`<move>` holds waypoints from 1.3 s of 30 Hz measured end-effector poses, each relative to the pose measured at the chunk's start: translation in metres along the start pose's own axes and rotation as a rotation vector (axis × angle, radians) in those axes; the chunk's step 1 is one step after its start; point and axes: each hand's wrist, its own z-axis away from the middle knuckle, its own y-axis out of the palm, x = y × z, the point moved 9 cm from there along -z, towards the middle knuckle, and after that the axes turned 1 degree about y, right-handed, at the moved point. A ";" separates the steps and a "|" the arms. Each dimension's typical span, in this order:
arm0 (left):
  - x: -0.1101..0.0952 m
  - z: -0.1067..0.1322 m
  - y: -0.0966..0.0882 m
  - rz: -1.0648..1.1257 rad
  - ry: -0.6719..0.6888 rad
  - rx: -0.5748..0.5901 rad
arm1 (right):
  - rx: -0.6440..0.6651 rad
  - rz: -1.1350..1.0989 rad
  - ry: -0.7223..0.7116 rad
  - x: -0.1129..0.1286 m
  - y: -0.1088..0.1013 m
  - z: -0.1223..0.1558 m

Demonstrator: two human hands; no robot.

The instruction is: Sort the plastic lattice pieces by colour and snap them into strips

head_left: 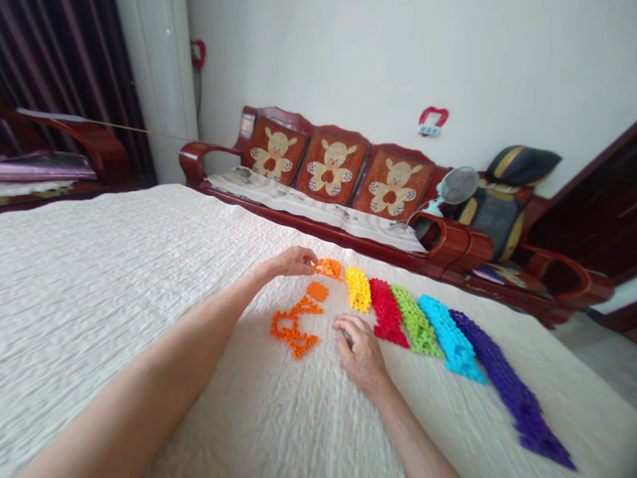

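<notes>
My left hand (297,261) reaches to the far part of the cover, its fingers pinched on an orange plastic building piece (317,265) at the edge of a small orange stack (330,267). Closer to me lie a flat orange square piece (317,291) and several loose orange pieces (293,325) with notched edges, some shaped like frames and triangles. My right hand (362,355) rests on the cover to the right of these, fingers apart from the thumb and slightly bent, with nothing visible in it. A shadow darkens the space under its palm.
Rows of interlocking pieces lie to the right: yellow (357,289), red (387,312), green (417,322), light blue (452,338) and purple (512,385). They lie on a white ribbed cover (124,265). Beyond its edge stands a wooden sofa (308,219) with bear cushions and a fan (458,185).
</notes>
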 end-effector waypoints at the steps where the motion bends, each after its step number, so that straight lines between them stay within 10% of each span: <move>1: -0.001 -0.004 -0.004 -0.008 -0.009 -0.088 | -0.005 -0.006 -0.002 0.001 0.000 0.000; 5: -0.015 -0.022 0.006 -0.136 0.055 -0.239 | -0.024 -0.022 -0.006 0.002 -0.002 0.000; 12: -0.020 -0.036 0.036 -0.307 0.058 -0.168 | -0.011 -0.019 0.009 0.000 0.000 0.001; 39: -0.019 -0.032 0.044 -0.375 0.035 -0.111 | -0.036 -0.010 -0.003 0.003 -0.003 0.001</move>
